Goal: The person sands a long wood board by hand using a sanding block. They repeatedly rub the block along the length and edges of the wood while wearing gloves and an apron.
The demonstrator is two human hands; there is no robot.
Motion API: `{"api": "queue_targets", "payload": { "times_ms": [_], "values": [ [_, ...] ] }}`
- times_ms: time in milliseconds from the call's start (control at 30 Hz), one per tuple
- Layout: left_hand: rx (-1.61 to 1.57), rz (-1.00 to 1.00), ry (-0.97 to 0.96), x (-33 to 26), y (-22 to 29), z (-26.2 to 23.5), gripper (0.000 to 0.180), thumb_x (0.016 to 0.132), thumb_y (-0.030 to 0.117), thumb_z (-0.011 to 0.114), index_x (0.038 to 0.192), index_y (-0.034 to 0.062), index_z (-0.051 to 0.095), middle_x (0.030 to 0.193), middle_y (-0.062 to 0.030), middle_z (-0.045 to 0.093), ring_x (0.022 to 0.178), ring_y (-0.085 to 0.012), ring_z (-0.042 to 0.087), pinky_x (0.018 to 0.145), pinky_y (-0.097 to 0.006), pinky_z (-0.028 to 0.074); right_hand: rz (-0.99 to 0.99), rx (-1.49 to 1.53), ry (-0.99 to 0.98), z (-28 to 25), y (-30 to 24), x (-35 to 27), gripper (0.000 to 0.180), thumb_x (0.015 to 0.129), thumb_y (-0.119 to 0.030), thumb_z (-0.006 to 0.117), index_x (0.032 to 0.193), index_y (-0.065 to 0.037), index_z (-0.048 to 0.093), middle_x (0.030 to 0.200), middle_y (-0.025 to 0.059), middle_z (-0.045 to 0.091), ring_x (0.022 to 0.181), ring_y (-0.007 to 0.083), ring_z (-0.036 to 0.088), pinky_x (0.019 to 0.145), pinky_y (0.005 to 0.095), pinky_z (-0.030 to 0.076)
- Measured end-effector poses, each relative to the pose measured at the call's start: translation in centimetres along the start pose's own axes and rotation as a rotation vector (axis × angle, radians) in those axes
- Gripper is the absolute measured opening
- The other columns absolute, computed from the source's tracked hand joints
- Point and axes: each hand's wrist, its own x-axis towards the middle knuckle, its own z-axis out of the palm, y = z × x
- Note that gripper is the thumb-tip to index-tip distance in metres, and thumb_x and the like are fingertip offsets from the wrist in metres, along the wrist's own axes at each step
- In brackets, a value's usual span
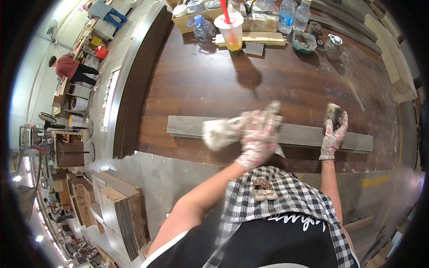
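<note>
— Containers? 
— A plastic cup point(233, 31) holds orange drink and a red straw.

— The plank? 
— The grey plank point(295, 134) lies across the worktop point(201, 85). Left hand point(259, 136) fingers clench a rag point(221, 131) on it; right hand point(333, 136) fingers grip a sanding block point(331, 114) at its far edge.

Woodworking shop or flooring factory floor. Big dark brown worktable point(286, 80) under both gloved hands, dusty and scuffed. Grey plank point(187, 126) lying across it under the hands. Stacks of boards point(123, 214) on concrete floor left of and below the left hand; long pale planks point(393, 58) piled beyond the right hand. Far left of the hands, another worker point(71, 69) bends at benches, fan point(47, 118) and machines nearby. Drinks and bottles point(286, 15) clutter the table's far edge.
</note>
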Motion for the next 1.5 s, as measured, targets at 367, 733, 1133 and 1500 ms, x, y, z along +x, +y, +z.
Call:
{"api": "queue_targets", "payload": {
  "times_ms": [367,733,1133,1500],
  "values": [
    [-0.869,-0.257,0.488,1.4,-3.3,-5.5,0.044,0.104,0.006,0.045,0.147,-0.0015,0.041,0.144,-0.0164,0.053,0.133,-0.0244,0.051,0.107,-0.039,0.045,-0.525,-0.593,-0.328,9.3,-10.8,-7.0,0.070,0.092,-0.026,0.066,0.151,-0.003,0.036,0.133,0.0227,0.053,0.119,0.0375,0.056,0.101,0.0475,0.047],
    [-0.084,-0.271,0.111,0.2,-11.4,-4.0,0.032,0.100,0.016,0.047,0.119,0.0024,0.069,0.084,-0.0124,0.070,0.079,-0.0281,0.066,0.079,-0.040,0.051,-0.189,-0.803,0.068,-7.7,0.0,4.7,0.080,0.093,-0.036,0.067,0.157,-0.011,0.025,0.126,0.0201,0.060,0.111,0.0347,0.061,0.114,0.0535,0.032],
    [0.072,-0.130,0.059,1.5,-8.9,-5.7,0.033,0.088,0.023,0.066,0.117,0.0069,0.069,0.107,-0.0126,0.072,0.104,-0.0327,0.066,0.102,-0.048,0.045,0.031,-0.644,0.361,-23.9,5.0,17.1,0.080,0.090,-0.046,0.070,0.147,0.003,0.041,0.147,0.0222,0.048,0.138,0.0326,0.045,0.116,0.0410,0.033],
    [0.040,0.274,-0.449,5.3,4.3,-4.7,0.083,0.077,0.032,0.080,0.145,0.0014,0.043,0.134,-0.0179,0.055,0.128,-0.0352,0.050,0.113,-0.048,0.034,-0.242,-0.100,0.174,-18.4,1.2,15.6,0.067,0.097,-0.012,0.066,0.155,-0.009,0.032,0.141,0.0136,0.045,0.125,0.0248,0.049,0.106,0.0385,0.041]
  ]
}}
